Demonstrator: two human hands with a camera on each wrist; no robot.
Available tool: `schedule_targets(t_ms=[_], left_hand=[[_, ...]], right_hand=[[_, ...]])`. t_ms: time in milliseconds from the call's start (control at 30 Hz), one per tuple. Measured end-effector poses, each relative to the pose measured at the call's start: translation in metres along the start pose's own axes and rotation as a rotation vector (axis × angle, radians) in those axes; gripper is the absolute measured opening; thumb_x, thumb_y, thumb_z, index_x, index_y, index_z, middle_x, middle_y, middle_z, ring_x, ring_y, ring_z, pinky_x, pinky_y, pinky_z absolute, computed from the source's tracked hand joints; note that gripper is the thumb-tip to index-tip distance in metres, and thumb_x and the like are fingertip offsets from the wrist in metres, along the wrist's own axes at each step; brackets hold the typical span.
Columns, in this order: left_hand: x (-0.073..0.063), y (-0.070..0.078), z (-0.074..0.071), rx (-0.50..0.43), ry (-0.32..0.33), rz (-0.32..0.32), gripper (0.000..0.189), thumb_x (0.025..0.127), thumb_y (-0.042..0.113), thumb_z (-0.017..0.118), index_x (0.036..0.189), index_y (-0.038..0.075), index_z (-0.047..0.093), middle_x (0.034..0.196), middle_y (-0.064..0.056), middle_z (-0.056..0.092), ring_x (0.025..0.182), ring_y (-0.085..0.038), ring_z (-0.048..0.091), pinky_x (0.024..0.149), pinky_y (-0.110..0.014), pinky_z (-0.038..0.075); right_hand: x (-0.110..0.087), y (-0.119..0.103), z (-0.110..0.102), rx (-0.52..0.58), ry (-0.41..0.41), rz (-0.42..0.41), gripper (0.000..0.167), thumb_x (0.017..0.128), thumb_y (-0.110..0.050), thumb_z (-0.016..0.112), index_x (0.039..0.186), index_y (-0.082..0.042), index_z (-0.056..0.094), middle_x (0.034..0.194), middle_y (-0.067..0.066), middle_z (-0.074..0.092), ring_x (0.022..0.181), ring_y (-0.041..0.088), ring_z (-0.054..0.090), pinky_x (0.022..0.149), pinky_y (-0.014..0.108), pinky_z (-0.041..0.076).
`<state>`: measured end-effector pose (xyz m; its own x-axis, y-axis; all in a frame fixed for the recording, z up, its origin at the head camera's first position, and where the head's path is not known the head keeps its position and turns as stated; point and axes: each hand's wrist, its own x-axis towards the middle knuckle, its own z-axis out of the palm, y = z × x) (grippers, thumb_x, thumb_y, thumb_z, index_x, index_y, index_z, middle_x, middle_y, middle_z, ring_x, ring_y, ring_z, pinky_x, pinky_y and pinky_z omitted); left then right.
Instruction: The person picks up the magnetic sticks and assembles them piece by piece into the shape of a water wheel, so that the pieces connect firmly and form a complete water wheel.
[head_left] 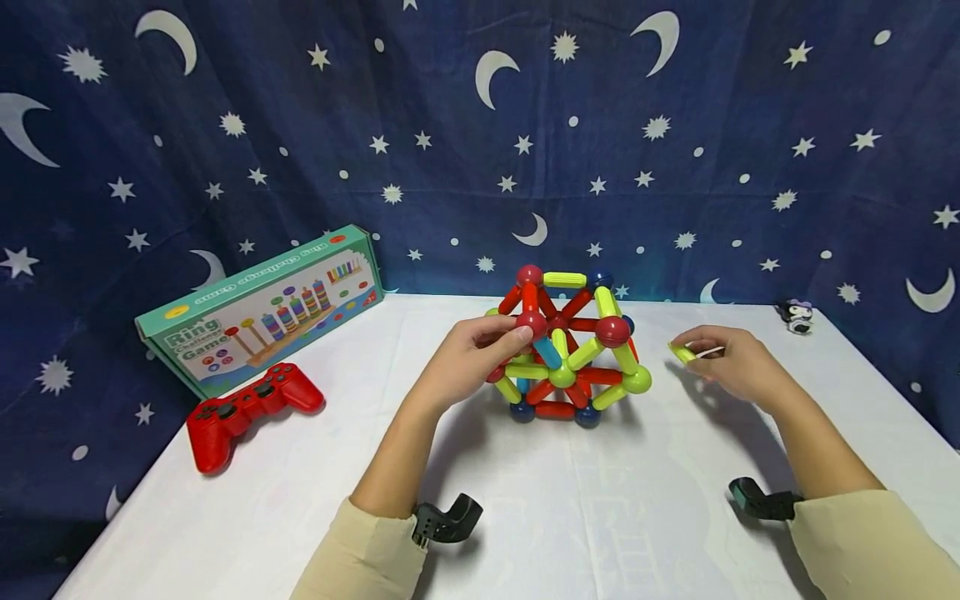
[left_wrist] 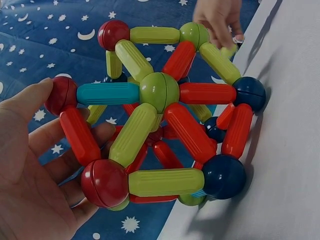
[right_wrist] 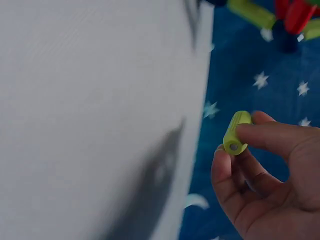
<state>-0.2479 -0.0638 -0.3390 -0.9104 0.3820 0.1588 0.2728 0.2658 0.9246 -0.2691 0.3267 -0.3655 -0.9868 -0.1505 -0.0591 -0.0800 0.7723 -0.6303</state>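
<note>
A cage-like structure of magnetic rods and balls stands on the table, built of red, yellow-green and blue rods joined by red, green and dark blue balls. My left hand grips its left side, the thumb on a red ball and the other fingers behind the rods. Off to the right, my right hand is raised over the table, apart from the structure. Between its thumb and fingers it pinches a short yellow-green magnetic rod, whose end shows a small metal disc.
A red game controller lies on the left of the white table. Behind it a Ring Challenge Game box leans at an angle. A small black-and-white figurine sits at the back right. A starry blue cloth hangs behind.
</note>
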Motion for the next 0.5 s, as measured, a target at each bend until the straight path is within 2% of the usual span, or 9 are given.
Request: schedule_targets(t_ms=[200,400,500], left_hand=[[0.0,0.0,0.0,0.006,0.001,0.011,0.036,0.101,0.038,0.063,0.128,0.015,0.073,0.115,-0.005,0.073,0.107,-0.022,0.065,0.089,-0.038,0.058],[0.0,0.0,0.001,0.0,-0.001,0.004,0.037,0.102,0.039,0.063,0.128,0.015,0.073,0.116,-0.005,0.074,0.107,-0.022,0.066,0.091,-0.039,0.058],[0.0,0.0,0.001,-0.003,0.0,0.002,0.037,0.101,0.039,0.063,0.128,0.015,0.073,0.116,-0.004,0.074,0.107,-0.021,0.066,0.092,-0.039,0.057]], right_hand=[[-0.009,-0.039,-0.007,0.013,0.026,-0.045,0.051,0.096,-0.008,0.065,0.146,-0.007,0.056,0.134,0.03,0.061,0.116,0.043,0.065,0.08,0.032,0.06],[-0.023,-0.087,-0.01,0.013,0.083,-0.105,0.054,0.096,-0.01,0.066,0.148,-0.015,0.055,0.129,0.023,0.063,0.116,0.04,0.065,0.077,0.036,0.056],[-0.03,-0.108,-0.011,0.013,0.138,-0.131,0.051,0.097,-0.012,0.068,0.147,-0.019,0.057,0.127,0.018,0.064,0.116,0.036,0.064,0.076,0.034,0.054]])
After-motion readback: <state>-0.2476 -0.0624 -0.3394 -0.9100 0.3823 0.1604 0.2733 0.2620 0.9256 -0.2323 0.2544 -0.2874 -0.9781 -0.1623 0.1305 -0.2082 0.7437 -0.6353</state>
